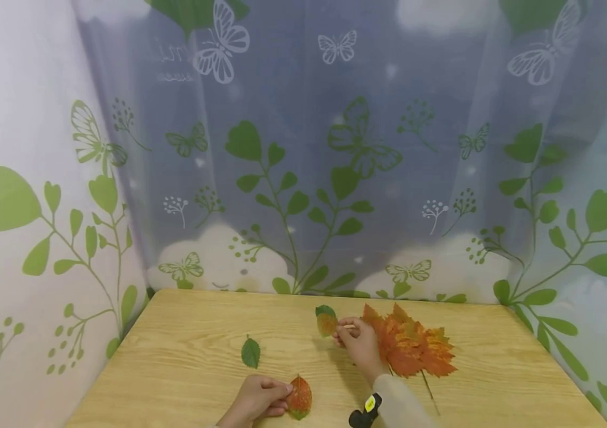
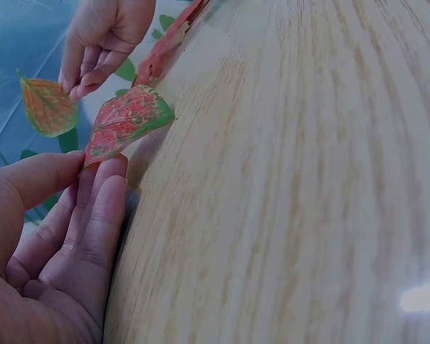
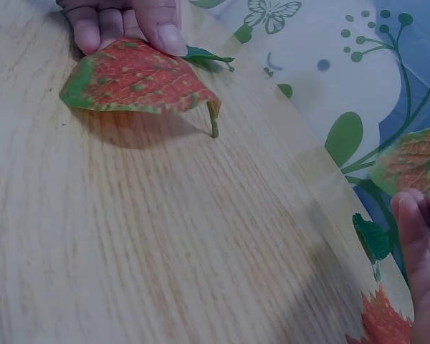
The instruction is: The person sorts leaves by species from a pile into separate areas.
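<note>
My left hand (image 1: pixel 260 397) pinches the edge of a red leaf (image 1: pixel 299 397) with green margins, between thumb and fingers. The left wrist view shows this leaf (image 2: pixel 125 123) tilted up over the tabletop; its short stem (image 3: pixel 215 125) shows in the right wrist view. Farther forward, my right hand (image 1: pixel 359 345) pinches an orange-and-green leaf (image 1: pixel 327 326) at its stem end. That leaf (image 2: pixel 51 109) hangs from the fingertips in the left wrist view. Behind it in the head view lies a dark green leaf (image 1: pixel 325 310). Another green leaf (image 1: pixel 251 352) lies on the table beyond my left hand.
A pile of orange-red maple leaves (image 1: pixel 412 345) lies right of my right hand, a thin stem (image 1: pixel 428 385) pointing toward me. The wooden table (image 1: pixel 191 333) ends at a curtain (image 1: pixel 303 178) printed with plants and butterflies. A black wrist camera (image 1: pixel 365 411) sits on my right sleeve.
</note>
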`<state>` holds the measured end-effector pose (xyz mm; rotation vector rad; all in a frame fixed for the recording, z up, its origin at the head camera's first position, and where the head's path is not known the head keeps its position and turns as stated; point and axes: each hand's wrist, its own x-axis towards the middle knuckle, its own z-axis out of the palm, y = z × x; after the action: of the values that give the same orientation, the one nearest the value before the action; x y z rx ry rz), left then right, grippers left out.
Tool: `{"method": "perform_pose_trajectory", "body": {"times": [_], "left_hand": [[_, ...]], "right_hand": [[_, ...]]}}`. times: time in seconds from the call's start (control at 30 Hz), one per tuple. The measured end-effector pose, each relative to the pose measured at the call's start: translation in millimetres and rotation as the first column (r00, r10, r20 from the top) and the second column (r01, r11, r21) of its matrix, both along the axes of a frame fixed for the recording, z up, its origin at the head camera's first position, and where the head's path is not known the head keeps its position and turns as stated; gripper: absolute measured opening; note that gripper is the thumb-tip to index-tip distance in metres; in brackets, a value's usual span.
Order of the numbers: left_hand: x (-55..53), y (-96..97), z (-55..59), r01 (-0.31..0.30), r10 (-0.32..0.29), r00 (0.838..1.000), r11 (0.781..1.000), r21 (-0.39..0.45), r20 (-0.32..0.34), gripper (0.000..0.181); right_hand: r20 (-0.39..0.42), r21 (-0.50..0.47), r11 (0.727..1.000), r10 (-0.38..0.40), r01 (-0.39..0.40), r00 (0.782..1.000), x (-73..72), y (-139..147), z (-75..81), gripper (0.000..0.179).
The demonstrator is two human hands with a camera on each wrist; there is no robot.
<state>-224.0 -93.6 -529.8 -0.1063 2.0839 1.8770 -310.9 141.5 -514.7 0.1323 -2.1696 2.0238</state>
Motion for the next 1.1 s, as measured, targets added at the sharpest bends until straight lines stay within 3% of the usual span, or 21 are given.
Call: {"method": "perform_pose_trajectory", "body": {"times": [0.33, 0.63, 0.77, 0.97, 1.1], "left_hand": [[-0.4, 1.7, 1.7, 0.005, -0.005, 1.0, 1.0, 0.0, -0.002, 0.016], [0.5, 2.7, 4.7, 0.014, -0.014, 1.0, 1.0, -0.02, -0.009, 0.016], [0.8, 1.8, 3.7, 0.017, -0.018, 1.0, 0.999, -0.032, -0.017, 0.017], [1.6, 0.5, 3.4, 0.031, -0.032, 0.999, 0.999, -0.029, -0.03, 0.018], [2.0, -0.5, 3.8, 0.037, -0.038, 0.999, 0.999, -0.026, -0.034, 0.018]], "right_hand": [[0.05, -0.163, 0.987, 0.022, -0.014, 0.999, 9.7, 3, -4.4, 0.017], [0.116, -0.295, 0.955, 0.053, -0.017, 0.992, 18.0, 6, -3.9, 0.021], [0.101, -0.377, 0.924, 0.108, -0.062, 0.989, 22.5, 9, -6.1, 0.012], [0.036, -0.508, 0.848, 0.195, -0.151, 0.98, 30.1, 16, -11.7, 0.015], [0.089, -0.588, 0.797, 0.234, -0.138, 0.968, 34.2, 20, -12.8, 0.017]]}}
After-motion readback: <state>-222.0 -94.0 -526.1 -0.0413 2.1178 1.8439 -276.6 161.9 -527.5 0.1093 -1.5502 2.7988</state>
